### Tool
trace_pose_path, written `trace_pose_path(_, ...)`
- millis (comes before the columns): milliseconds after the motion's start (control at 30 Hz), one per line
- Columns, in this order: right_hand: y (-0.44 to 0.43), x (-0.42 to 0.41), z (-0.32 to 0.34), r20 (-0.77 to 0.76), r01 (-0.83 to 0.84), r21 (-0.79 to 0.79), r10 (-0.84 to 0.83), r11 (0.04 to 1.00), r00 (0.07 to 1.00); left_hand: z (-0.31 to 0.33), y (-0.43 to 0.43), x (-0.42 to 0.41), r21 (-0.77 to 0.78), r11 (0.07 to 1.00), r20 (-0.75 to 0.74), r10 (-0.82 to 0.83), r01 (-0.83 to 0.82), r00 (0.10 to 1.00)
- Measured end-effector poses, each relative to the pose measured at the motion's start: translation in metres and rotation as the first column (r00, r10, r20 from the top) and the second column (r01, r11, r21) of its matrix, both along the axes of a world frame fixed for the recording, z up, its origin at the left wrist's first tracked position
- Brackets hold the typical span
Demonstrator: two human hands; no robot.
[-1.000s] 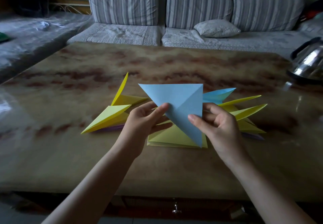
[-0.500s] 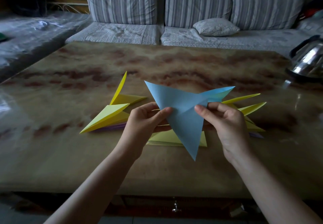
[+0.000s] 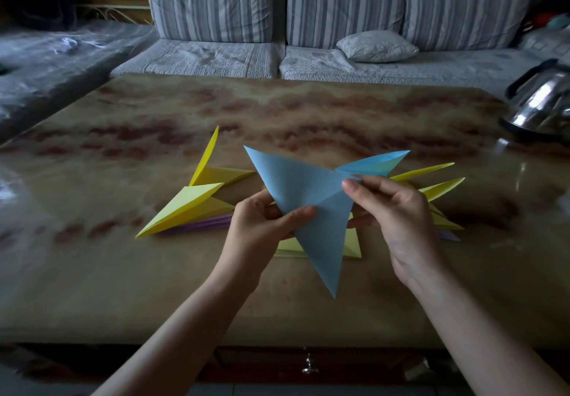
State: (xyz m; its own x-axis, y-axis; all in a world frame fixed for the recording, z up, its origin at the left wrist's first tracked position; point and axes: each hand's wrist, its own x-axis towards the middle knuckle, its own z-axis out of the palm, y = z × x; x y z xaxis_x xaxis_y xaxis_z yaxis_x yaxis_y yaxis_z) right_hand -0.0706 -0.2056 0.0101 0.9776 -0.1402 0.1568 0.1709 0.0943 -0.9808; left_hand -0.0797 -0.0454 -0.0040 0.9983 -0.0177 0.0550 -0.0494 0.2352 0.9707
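A blue folded paper [image 3: 311, 207] hangs above the table between both hands, its long point aimed down toward me. My left hand [image 3: 262, 232] pinches its lower left edge with thumb on top. My right hand [image 3: 398, 219] pinches it at the right, near the centre crease. A second blue folded piece [image 3: 377, 164] shows just behind my right fingers; whether it touches the held paper I cannot tell. Under the hands lies a stack of flat yellow sheets [image 3: 353, 246].
Folded yellow pieces [image 3: 191, 204] lie on a purple sheet [image 3: 206, 226] at the left; more yellow folded pieces [image 3: 438, 192] lie at the right. A steel kettle [image 3: 543, 102] stands at the table's right edge. A striped sofa [image 3: 308, 19] runs behind the marbled table [image 3: 123, 272].
The blue paper has been collapsed from a wide flat triangle into a narrower shape and lowered toward me. My right hand moved up onto its right side.
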Motion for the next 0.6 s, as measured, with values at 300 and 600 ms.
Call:
trace_pose_path(300,-0.0006,0.0006,-0.0008,0.018,0.040,0.002,-0.040,0.999,0.999,-0.0021,-0.0010,0.0001,0.029,0.999,0.013,-0.021,0.020,1.000)
trace_pose_path(600,-0.0022,0.0020,-0.0021,0.012,0.048,-0.004,-0.048,0.999,0.999,0.0000,-0.0006,-0.0017,0.029,1.000,-0.040,-0.010,0.011,0.999)
